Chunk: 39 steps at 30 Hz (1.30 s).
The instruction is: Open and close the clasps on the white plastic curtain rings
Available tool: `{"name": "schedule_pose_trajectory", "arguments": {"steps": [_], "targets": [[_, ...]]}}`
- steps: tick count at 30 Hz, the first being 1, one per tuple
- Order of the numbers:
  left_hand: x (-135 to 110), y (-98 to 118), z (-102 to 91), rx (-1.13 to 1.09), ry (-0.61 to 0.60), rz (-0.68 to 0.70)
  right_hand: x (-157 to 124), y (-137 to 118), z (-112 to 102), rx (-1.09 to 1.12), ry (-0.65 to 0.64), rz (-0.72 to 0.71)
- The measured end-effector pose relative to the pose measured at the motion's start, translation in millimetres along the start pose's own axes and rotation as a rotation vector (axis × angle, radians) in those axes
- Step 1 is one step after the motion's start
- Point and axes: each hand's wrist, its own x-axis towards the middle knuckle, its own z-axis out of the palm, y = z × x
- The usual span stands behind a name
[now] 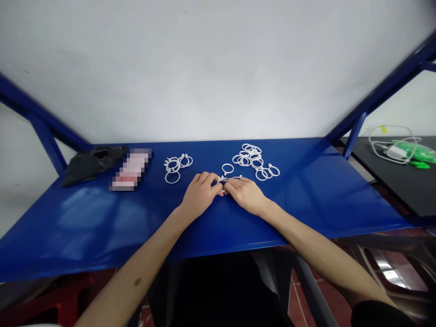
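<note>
Under the white wall, the blue tabletop spans the view. At its back left corner lie a black bag and, just beside it, a blurred pink packet. Mid-table the left hand and right hand meet. Behind them sit a larger ring heap, a smaller ring cluster and a lone ring. Both hands' fingertips pinch one white ring.
</note>
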Motion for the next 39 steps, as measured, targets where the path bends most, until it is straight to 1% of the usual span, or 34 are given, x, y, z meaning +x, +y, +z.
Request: {"name": "schedule_pose_trajectory", "arguments": {"steps": [2, 5, 7, 11, 15, 17, 21, 24, 28, 33, 36, 39], "targets": [[0, 1, -2.3, 0.057, 0.035, 0.006, 1, -3, -1, -0.008, 0.038, 0.005], [1, 2, -5.9, 0.127, 0.035, 0.014, 2, -7, -5, -0.028, 0.087, 0.031], [2, 4, -7.5, 0.139, 0.022, 0.010, 3, -11, -6, -0.037, 0.090, 0.050], [4, 7, -8.7, 0.095, 0.002, -0.023, 4, -16, -7, -0.033, 0.060, 0.098], [4, 6, -9.7, 0.108, -0.006, -0.035, 3, -15, -8, -0.009, 0.069, 0.142], [2, 4, -9.7, 0.066, 0.002, -0.020, 2, -12, -10, 0.040, 0.079, 0.087], [-3, -1, -7.9, -0.166, -0.004, 0.045, -2, -3, -13, 0.129, 0.084, -0.070], [-7, -2, -6.5, -0.250, -0.049, 0.083, -4, 0, -14, 0.156, 0.086, -0.082], [-9, 0, -4.6, -0.158, -0.059, 0.103, -5, -1, -14, 0.170, 0.053, -0.078], [-9, 4, -2.9, -0.052, -0.064, 0.064, -2, -5, -17, 0.087, 0.054, -0.060], [-8, 7, -2.9, 0.025, -0.029, 0.043, 1, -12, -17, 0.051, 0.067, -0.009], [-7, 10, -2.7, 0.074, -0.040, -0.004, 3, -19, -14, 0.012, 0.077, 0.066]]}}
